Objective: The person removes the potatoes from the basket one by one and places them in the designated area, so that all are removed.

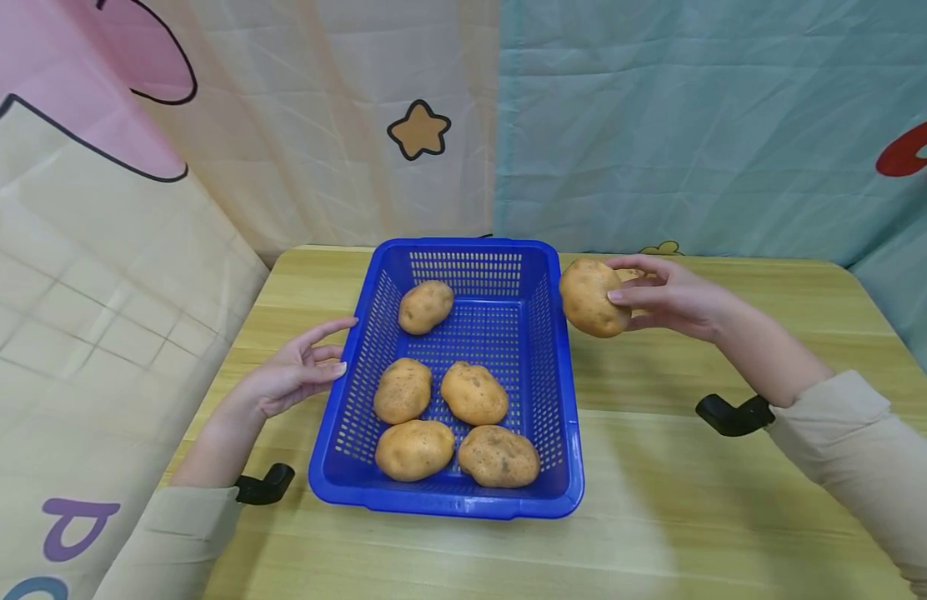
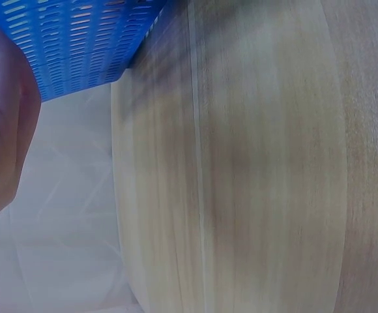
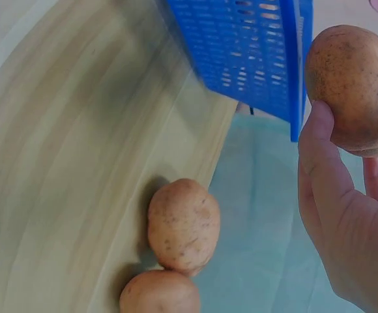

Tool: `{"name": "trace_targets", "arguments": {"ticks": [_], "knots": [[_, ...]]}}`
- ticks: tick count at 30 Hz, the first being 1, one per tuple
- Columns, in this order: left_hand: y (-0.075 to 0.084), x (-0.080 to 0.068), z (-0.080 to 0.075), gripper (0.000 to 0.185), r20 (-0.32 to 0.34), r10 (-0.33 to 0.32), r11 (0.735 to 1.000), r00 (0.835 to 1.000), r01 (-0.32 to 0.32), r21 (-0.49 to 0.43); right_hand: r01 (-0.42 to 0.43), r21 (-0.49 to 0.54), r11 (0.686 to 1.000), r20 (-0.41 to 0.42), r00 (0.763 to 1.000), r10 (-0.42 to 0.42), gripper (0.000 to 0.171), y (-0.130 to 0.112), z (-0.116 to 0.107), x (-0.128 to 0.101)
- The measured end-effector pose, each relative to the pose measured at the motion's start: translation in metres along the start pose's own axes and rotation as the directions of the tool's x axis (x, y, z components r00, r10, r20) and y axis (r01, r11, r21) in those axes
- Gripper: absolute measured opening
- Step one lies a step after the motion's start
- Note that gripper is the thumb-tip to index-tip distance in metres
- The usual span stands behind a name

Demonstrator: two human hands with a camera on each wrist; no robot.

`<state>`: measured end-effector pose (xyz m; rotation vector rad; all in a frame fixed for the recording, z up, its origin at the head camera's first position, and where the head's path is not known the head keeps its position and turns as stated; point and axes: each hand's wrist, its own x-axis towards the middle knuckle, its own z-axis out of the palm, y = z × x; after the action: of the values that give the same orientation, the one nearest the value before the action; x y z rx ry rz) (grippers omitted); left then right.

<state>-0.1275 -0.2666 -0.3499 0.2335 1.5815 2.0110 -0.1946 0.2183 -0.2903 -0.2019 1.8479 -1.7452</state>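
Head view: potato [image 1: 589, 297] in right hand [image 1: 669, 297] grip beside basket [image 1: 567, 350].

1 blue basket [image 1: 564, 392] sits on the counter [image 1: 734, 467]. It holds 5 potatoes [image 1: 474, 392]. 1 potato [image 1: 589, 296] is held, and 2 more [image 3: 183, 223] lie on the counter.

Blue basket [image 1: 564, 392] is looking like glossy moulded plastic w/ slotted mesh walls & smooth rim. Table [image 1: 734, 467] is showing pale wood grain, smooth, slight satin sheen. Potato [image 1: 589, 296] in right hand [image 1: 669, 296] is looking matt, dry, tan skin w/ dark specks, slightly rough; same for potatoes [image 1: 474, 393] in basket & two loose potatoes [image 3: 184, 225] on table. Backdrop [image 1: 696, 125] is looking like thin creased cloth, printed, matt. Sleeves [image 1: 861, 467] are looking like soft beige knit.
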Motion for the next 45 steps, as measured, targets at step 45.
{"name": "trace_targets", "arguments": {"ticks": [45], "knots": [[0.0,0.0,-0.001,0.048,0.015,0.005,1.0,1.0,-0.006,0.026,0.042,0.345,0.938,-0.143,0.99,0.008,0.038,0.043,-0.1,-0.051]]}}
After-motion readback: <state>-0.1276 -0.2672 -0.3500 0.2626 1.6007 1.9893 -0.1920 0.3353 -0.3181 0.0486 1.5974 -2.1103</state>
